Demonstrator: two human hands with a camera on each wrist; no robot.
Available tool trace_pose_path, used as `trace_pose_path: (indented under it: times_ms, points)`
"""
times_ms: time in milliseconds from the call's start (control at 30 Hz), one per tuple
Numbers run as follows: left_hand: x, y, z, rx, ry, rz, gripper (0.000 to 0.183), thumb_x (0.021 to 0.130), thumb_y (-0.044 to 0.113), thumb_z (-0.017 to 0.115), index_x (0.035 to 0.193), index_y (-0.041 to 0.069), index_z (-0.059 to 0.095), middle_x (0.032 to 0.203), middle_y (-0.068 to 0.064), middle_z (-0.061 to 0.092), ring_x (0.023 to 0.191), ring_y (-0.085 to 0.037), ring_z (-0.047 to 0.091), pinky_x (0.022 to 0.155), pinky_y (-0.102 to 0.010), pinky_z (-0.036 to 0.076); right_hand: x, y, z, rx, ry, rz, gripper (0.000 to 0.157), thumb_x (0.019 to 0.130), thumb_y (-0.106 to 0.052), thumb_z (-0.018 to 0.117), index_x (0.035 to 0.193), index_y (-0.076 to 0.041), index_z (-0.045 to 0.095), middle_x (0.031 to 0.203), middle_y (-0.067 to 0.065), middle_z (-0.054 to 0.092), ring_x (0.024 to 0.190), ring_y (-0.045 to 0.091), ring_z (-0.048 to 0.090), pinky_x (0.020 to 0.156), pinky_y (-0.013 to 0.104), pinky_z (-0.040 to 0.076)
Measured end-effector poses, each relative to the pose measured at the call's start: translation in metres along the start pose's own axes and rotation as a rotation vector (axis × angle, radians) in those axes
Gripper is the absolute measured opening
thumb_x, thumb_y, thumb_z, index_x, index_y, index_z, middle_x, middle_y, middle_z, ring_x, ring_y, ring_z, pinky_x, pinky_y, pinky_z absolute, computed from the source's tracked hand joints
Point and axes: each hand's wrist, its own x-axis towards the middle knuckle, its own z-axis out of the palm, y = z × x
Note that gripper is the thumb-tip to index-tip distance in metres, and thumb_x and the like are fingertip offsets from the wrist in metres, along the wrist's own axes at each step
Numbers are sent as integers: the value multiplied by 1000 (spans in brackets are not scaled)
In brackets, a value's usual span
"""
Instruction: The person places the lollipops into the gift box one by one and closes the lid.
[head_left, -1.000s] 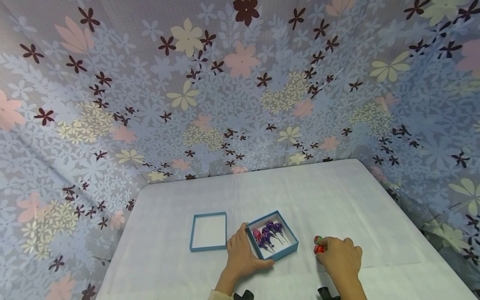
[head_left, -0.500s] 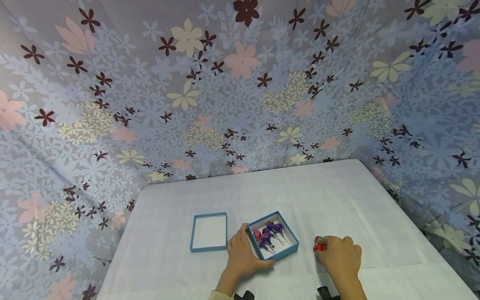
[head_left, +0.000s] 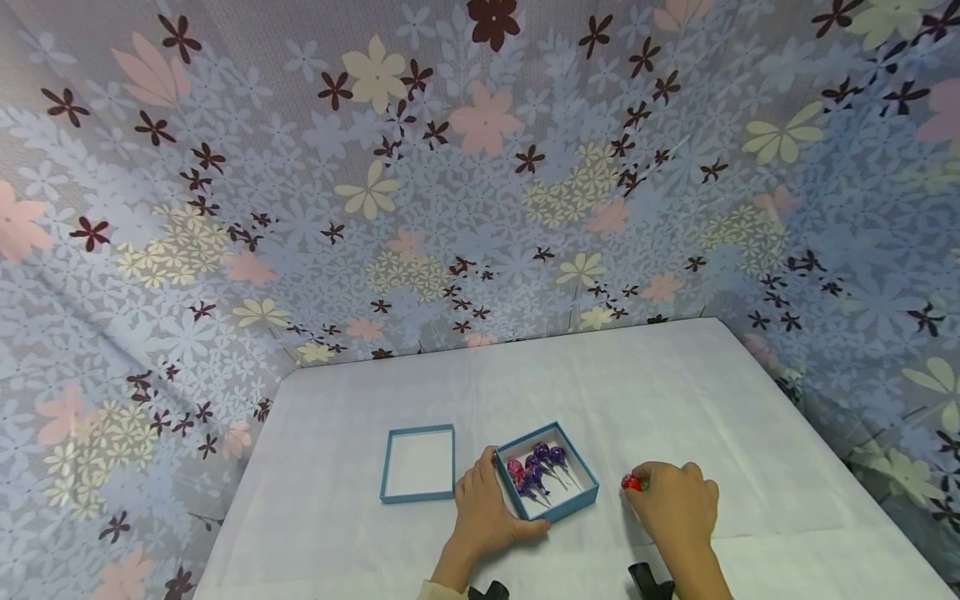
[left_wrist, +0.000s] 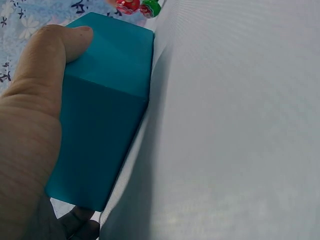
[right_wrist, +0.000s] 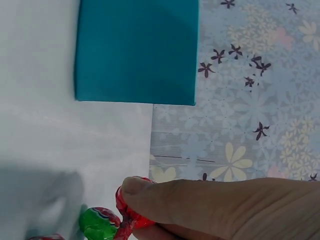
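Note:
My left hand (head_left: 483,508) grips the near left corner of a blue open box (head_left: 573,502), its thumb along the front wall. Inside lie several lollipops in purple wrappers (head_left: 532,473) and a pink one (head_left: 514,468), white sticks pointing to the near right. In the left wrist view the thumb presses the box's outer wall (left_wrist: 110,55). To the right of the box, my right hand (head_left: 678,508) pinches a red-wrapped lollipop (right_wrist: 121,200) between thumb and fingers. A green-wrapped lollipop (right_wrist: 97,223) sits right beside it, and part of another red wrapper (right_wrist: 47,237) shows at the frame's bottom edge.
A blue-rimmed box lid (head_left: 417,502), white inside, lies left of the left hand. White cloth covers the table (head_left: 360,400). Flower-patterned curtains (head_left: 465,208) hang behind and at both sides.
My right hand has moved slightly up and to the left, the red lollipop shifting with it; the green one now shows behind the red. The left hand and box have stayed in place.

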Motion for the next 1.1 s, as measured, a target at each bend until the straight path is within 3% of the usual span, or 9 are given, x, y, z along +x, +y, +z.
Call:
trace_pose_path:
  times_ms: [633,933,1100]
  points:
    - [1,0,0,-6,-7,-4,143,51,76,85,157,7,19,149,-15,41,133,-33,39,110,-61,25,1,-9,-14,37,34,-76,28,77,-26,83,95,-5,79,82,12,73,79,32,53,66,44,38]
    - [0,-1,0,0,7,9,140,52,75,85,156,6,20,148,-17,42,131,-35,40,108,-62,27,1,-17,-15,104,1,1,31,79,-31,83,101,-8,80,82,9,72,82,28,50,52,35,40]
    - [0,-1,0,2,15,13,141,52,75,85,156,6,20,148,-17,42,131,-35,40,107,-62,27,-1,-21,-15,115,-4,-10,32,80,-34,83,102,-11,80,85,10,74,87,30,53,47,34,42]
